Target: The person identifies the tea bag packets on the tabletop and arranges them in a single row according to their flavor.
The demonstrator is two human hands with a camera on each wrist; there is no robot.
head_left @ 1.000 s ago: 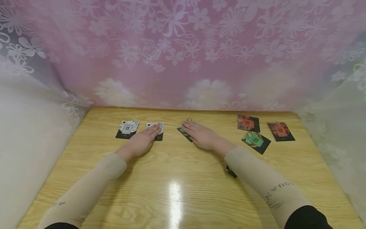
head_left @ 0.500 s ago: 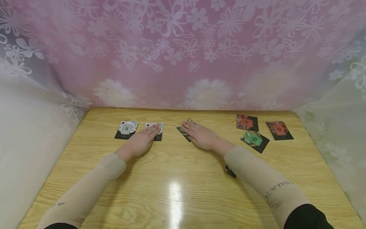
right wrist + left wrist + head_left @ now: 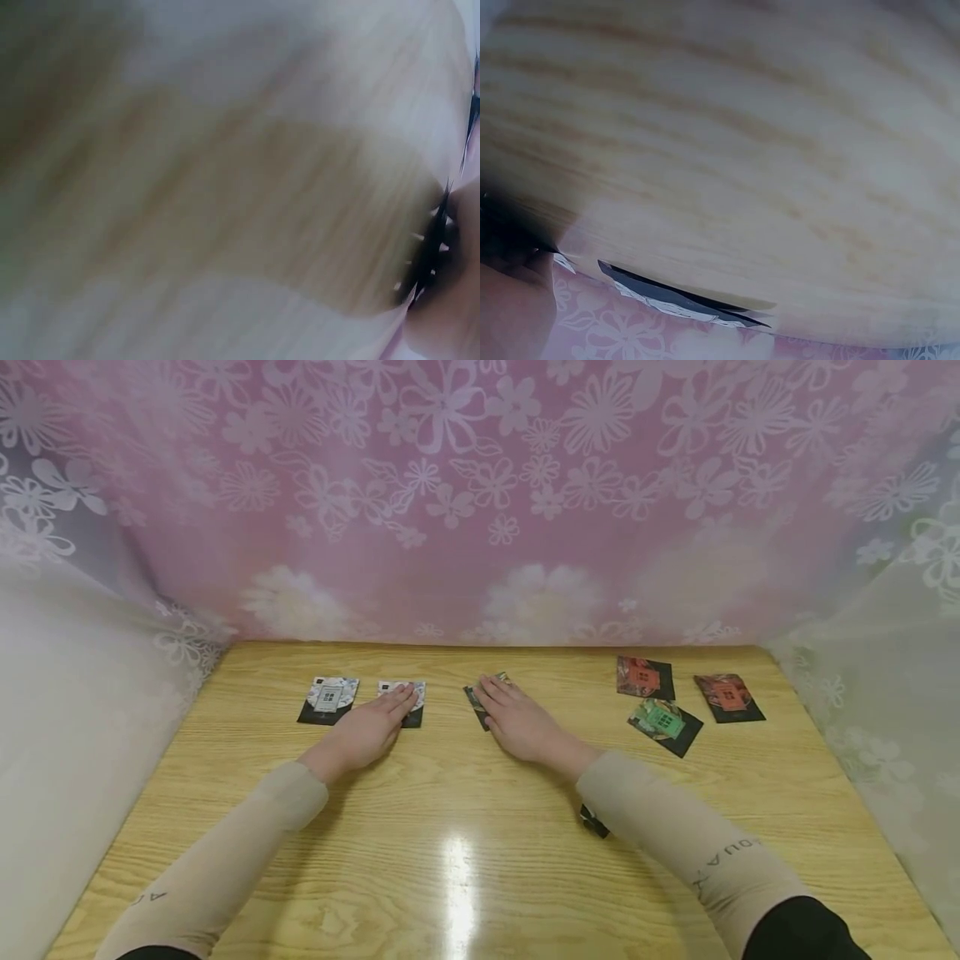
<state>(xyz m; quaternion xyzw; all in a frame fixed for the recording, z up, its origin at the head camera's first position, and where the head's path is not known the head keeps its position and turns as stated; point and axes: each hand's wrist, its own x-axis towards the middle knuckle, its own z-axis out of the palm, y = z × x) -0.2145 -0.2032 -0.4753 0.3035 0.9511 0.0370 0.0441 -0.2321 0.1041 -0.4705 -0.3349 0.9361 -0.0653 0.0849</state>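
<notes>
Both arms are reaching forward in beige sleeves — the left hand (image 3: 367,731) is lying flat, fingers straight, and the right hand (image 3: 521,722) is resting palm-down likewise, fingers extended — angled toward each other

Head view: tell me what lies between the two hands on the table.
Only bare wooden table lies between the left hand and right hand; each rests flat on its own packet. The head view shows this.
</notes>
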